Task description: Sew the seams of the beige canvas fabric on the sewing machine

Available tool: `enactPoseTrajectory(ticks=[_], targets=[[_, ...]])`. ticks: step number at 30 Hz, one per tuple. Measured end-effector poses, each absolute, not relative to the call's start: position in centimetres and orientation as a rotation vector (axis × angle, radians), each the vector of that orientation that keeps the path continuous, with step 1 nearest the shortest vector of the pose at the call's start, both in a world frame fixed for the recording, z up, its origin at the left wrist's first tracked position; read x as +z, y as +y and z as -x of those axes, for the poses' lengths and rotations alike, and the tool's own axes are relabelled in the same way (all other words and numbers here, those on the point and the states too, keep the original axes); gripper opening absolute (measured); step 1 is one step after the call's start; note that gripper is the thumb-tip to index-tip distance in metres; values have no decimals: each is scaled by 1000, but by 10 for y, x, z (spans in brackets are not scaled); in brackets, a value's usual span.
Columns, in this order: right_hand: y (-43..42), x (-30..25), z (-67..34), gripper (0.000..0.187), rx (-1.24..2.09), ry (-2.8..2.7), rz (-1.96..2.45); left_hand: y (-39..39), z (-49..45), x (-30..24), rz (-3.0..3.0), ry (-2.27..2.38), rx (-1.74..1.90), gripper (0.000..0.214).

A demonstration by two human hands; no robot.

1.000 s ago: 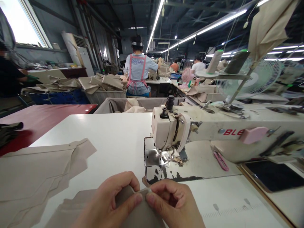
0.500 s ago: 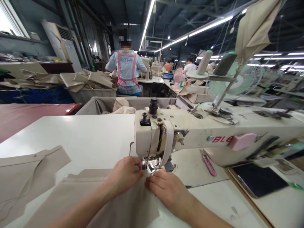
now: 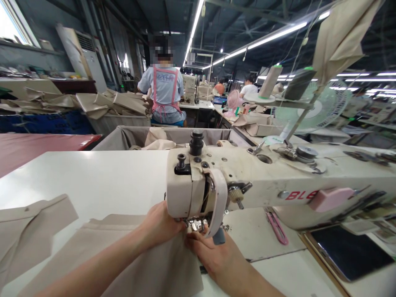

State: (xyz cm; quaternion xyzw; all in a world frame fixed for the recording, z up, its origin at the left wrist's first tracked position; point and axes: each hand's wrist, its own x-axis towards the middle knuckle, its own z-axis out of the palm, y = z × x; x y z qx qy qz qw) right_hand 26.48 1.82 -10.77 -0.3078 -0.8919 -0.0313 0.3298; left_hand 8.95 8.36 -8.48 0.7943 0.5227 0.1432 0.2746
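A beige fabric piece point(image 3: 157, 264) lies on the white table and runs up to the needle area of a sewing machine point(image 3: 182, 189). My left hand point(image 3: 159, 222) is closed on the fabric's far edge, just left of the presser foot point(image 3: 196, 225); its fingertips are partly hidden by the machine head. On the right, my right hand point(image 3: 215, 251) pinches the fabric close in front of the foot, with the thumb and fingers pressed together. The needle itself is hidden.
Another beige fabric piece point(image 3: 27, 231) lies at the left. A pink cutter point(image 3: 277, 227) and a dark tablet-like device point(image 3: 352, 249) lie right of my hands. Behind the table stands a cloth-lined bin point(image 3: 123, 138). A co-worker point(image 3: 165, 93) sits further back, facing away.
The view has shifted slightly, so the machine head appears lower and nearer. My left hand has slid further behind the machine head; my right hand has moved in under the white guard.
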Motion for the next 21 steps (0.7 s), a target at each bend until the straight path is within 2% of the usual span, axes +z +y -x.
enactPoseTrajectory(ticks=[10,12,16,18,21], targets=[[17,-114,-264,39,-38,-2309,778,76,-76,-80,-2159,1406,548,4],[17,-115,-264,38,-10,-2307,831,55,-70,-87,-2139,1516,633,16],[14,-112,-267,31,87,-2332,963,-4,-71,-109,-1946,1583,774,56],[6,-111,-268,29,256,-2310,1014,-24,-76,-115,-1856,1544,803,54],[-15,-114,-265,27,1015,-1869,1139,-29,-82,-113,-1746,1557,775,39]])
